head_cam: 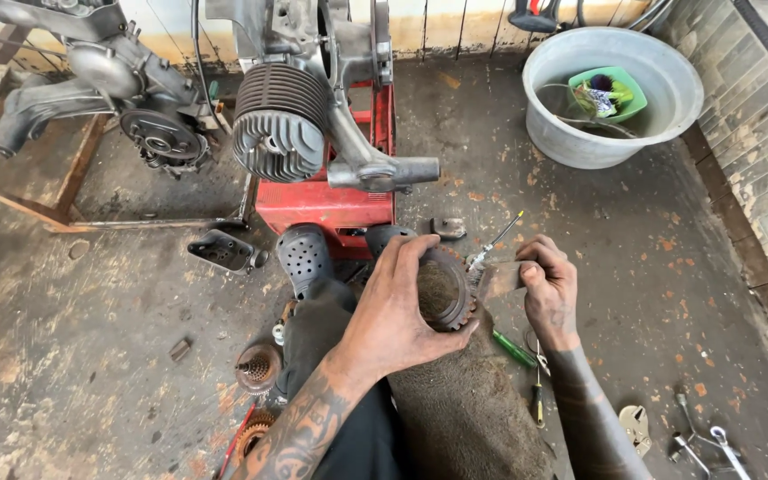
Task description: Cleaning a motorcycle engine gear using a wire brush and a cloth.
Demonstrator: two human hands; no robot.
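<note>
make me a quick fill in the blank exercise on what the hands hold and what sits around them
1. The left hand grips a dark round toothed ____.
2. The right hand pinches a small flat metal piece against that part's ____ edge.
3. The green plastic container sits inside the grey ____.
4. The finned engine cylinder rests on a ____ stand.

Missing words: gear; toothed; basin; red

A stained concrete floor (pixel 117 302) carries everything. The red stand (pixel 326 200) sits at its middle; a grey basin (pixel 615 133) rests well to its right, a small perforated metal part (pixel 224 252) just left, a green-handled screwdriver (pixel 514 348) and wrenches (pixel 704 444) lower right.
</note>
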